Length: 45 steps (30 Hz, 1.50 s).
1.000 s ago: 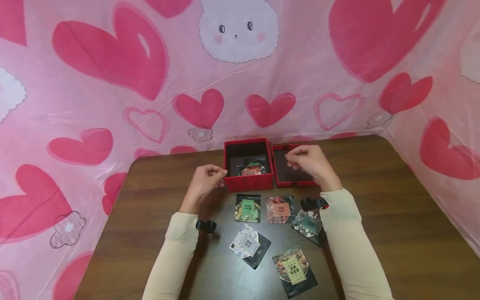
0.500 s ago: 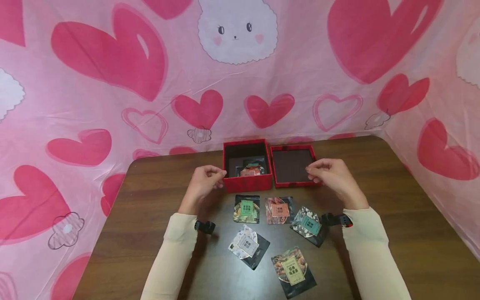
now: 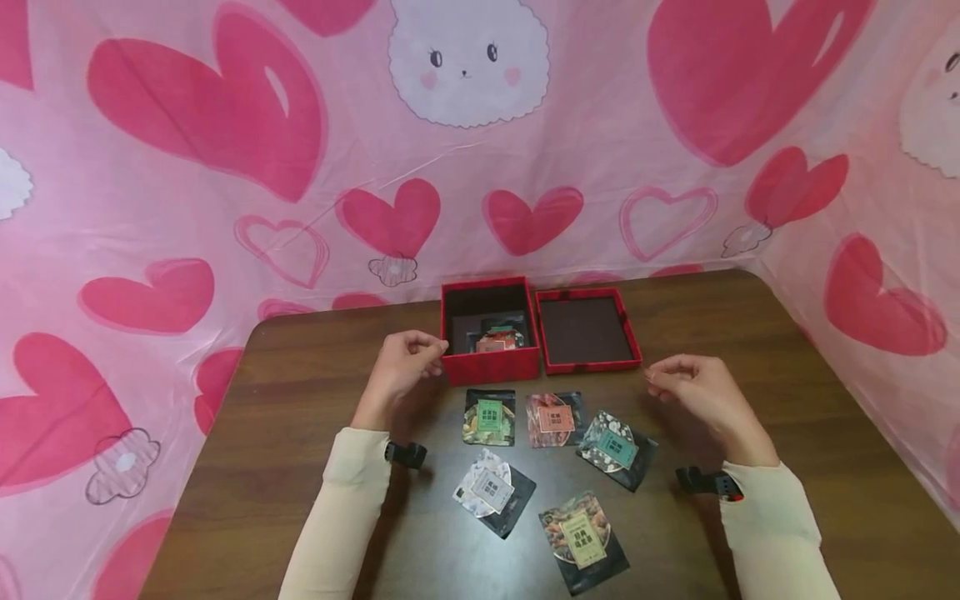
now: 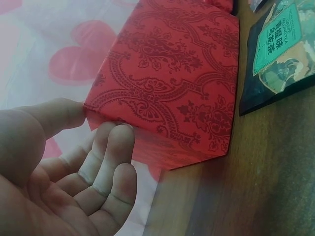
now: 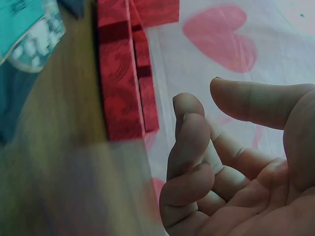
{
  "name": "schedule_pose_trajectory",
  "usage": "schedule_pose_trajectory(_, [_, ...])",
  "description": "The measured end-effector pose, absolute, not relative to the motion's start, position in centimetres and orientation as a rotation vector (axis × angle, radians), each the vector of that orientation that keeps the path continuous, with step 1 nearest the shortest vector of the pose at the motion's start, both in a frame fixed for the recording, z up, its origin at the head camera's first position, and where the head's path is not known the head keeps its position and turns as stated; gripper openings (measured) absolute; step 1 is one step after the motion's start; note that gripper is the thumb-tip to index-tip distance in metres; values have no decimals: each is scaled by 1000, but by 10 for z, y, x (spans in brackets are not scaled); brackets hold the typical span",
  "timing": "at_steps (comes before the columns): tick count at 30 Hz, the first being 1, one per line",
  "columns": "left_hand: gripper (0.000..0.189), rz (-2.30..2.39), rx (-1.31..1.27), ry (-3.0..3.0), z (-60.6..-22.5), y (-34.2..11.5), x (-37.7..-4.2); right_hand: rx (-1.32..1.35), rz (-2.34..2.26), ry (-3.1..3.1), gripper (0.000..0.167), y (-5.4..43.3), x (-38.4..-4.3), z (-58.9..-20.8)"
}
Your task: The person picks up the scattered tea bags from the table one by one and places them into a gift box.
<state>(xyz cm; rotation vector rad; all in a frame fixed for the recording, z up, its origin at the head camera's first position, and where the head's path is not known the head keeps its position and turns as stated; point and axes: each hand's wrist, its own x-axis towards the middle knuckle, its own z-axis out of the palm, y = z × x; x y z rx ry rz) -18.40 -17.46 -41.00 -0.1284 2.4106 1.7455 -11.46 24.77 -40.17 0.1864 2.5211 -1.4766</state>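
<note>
In the head view, the red box (image 3: 492,367) stands uncovered on the desk (image 3: 292,408), its lid (image 3: 592,367) just beside it. Some packets (image 3: 501,341) lie inside and five loose packets (image 3: 584,540) in front, so the work looks partway, the lid not on. In the left wrist view, the left hand (image 4: 74,182) pinches the box's corner; its scrolled pattern shows clearly only here. In the right wrist view, the right hand (image 5: 226,167) holds nothing, thumb visibly apart from loosely curled fingers, a gap the head view barely reveals.
</note>
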Motion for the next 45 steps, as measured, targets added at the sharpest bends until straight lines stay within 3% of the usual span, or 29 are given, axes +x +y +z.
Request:
schedule_pose_trajectory(35, [23, 1744, -127, 2404, -411, -176, -184, 232, -1236, 2513, 37, 257, -92, -445])
schedule_pose_trajectory(45, [25, 1732, -137, 2402, -409, -176, -183, 254, -1073, 2585, 49, 248, -89, -439])
